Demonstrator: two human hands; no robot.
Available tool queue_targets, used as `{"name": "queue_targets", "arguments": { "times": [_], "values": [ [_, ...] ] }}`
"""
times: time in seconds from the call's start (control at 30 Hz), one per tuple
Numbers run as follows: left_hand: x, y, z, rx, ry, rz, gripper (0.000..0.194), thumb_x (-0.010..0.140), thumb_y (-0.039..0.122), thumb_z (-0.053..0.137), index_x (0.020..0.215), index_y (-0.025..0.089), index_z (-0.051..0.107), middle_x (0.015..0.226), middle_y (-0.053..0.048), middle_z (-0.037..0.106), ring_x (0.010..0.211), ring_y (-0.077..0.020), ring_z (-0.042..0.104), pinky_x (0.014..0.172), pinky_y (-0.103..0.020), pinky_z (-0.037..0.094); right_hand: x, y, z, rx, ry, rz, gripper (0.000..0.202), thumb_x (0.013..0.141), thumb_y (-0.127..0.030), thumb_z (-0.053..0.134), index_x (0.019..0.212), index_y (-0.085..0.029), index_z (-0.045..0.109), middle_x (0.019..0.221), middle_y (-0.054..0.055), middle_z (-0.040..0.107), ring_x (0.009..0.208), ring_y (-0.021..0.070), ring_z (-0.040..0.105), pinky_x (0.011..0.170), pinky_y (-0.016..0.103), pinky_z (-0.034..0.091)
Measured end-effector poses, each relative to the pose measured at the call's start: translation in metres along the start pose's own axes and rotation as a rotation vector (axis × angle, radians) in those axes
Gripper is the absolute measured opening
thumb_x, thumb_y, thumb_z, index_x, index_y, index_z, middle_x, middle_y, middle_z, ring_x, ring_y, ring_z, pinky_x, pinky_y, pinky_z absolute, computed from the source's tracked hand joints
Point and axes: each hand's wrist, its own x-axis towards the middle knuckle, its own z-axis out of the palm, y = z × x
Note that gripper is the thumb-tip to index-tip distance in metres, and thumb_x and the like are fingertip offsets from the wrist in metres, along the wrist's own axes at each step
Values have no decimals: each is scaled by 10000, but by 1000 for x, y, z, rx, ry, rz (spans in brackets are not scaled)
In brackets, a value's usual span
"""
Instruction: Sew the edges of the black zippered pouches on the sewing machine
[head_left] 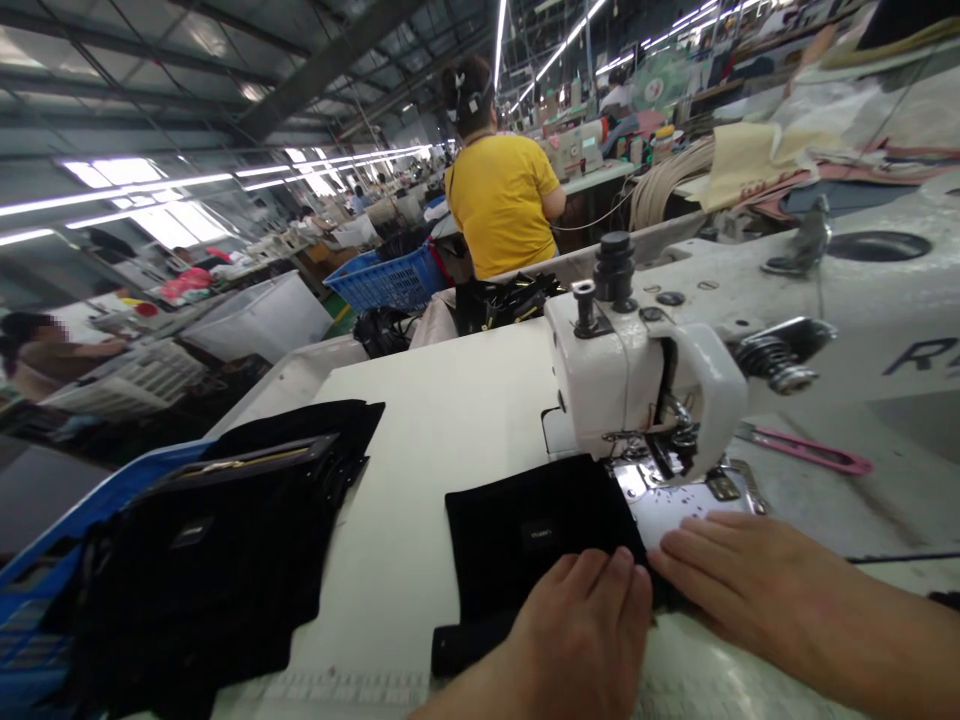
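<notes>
A black fabric panel with a small label lies on the pale table, its far right corner at the sewing machine's needle plate. My left hand presses on its near right part, fingers close together and bent over the cloth. Beside it, my right hand has its fingertips at the panel's right edge, just in front of the plate; its thumb and the cloth beneath are partly hidden. The machine head stands beyond both hands. A narrow black strip shows at the panel's near edge.
Stacked black panels lie at left over a blue basket. Pink-handled snips rest right of the needle. A ruler scale runs along the front edge. Ahead, a person in yellow sits near a blue crate.
</notes>
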Motion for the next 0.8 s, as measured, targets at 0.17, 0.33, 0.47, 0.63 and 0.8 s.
{"name": "queue_targets", "arguments": {
  "times": [0.17, 0.33, 0.47, 0.63, 0.8],
  "values": [
    [3, 1, 1, -14, 8, 52, 268, 883, 231, 417, 999, 106, 624, 1039, -74, 665, 848, -165, 592, 732, -263, 469, -2, -7, -1, -51, -1, -108, 383, 796, 7, 252, 937, -145, 574, 814, 39, 638, 681, 186, 570, 652, 341, 462],
    [7, 2, 1, 35, -43, 53, 268, 881, 212, 423, 1015, 82, 615, 1089, -109, 646, 854, -183, 593, 733, -283, 465, -7, -6, 4, -10, -13, -50, 374, 759, -7, 280, 924, -161, 578, 810, 37, 621, 720, 206, 563, 703, 378, 454],
    [12, -6, -1, 25, -122, 59, 296, 908, 191, 382, 1066, 69, 601, 1139, -109, 627, 949, -185, 570, 820, -284, 444, -5, -2, 15, 7, -6, -14, 332, 735, 6, 307, 846, -161, 571, 768, 49, 605, 646, 187, 539, 615, 329, 437],
    [17, -18, 2, 15, -146, 61, 311, 889, 206, 428, 1118, 58, 578, 1177, -114, 610, 1003, -196, 561, 883, -302, 419, 0, 6, 25, 32, 4, 49, 293, 784, 7, 324, 826, -137, 576, 747, 66, 585, 659, 189, 536, 602, 320, 426],
    [22, -27, 3, 26, -130, 81, 300, 868, 231, 476, 1080, 62, 605, 1153, -112, 629, 976, -197, 582, 876, -303, 420, 5, 12, 23, -109, 5, 22, 357, 757, 30, 309, 911, -92, 607, 802, 96, 616, 747, 199, 566, 596, 308, 429]
  ]
}}
